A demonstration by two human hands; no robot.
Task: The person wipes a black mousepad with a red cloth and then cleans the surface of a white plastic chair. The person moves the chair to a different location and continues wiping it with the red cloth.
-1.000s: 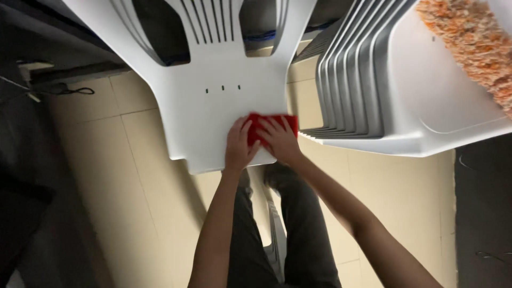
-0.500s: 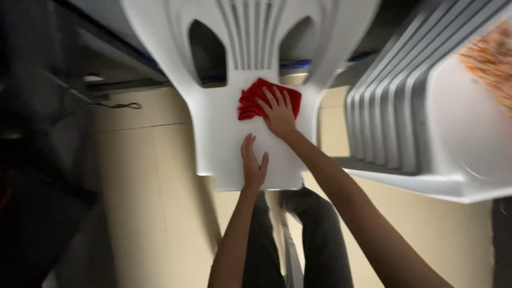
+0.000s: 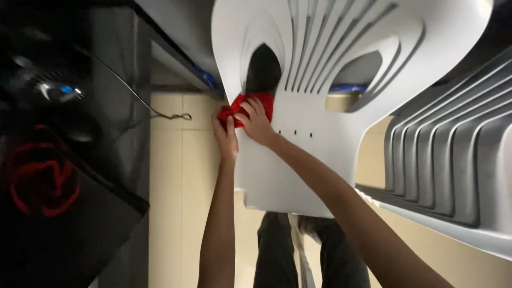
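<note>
Single head-worn view, looking down along both forearms, close on a white plastic chair [image 3: 298, 160], tiled floor [image 3: 181, 202] beneath.

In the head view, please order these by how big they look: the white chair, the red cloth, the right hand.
1. White chair, by far the largest.
2. and 3. Right hand and red cloth look alike; the hands partly cover the cloth, so no ranking.

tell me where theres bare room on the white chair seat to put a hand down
The white chair seat is bare below the three small slots, down to its front edge, and rightward toward the stacked chairs. It is crowded at the seat's back left corner, where the left hand and right hand press a red cloth by the dark backrest opening.
</note>
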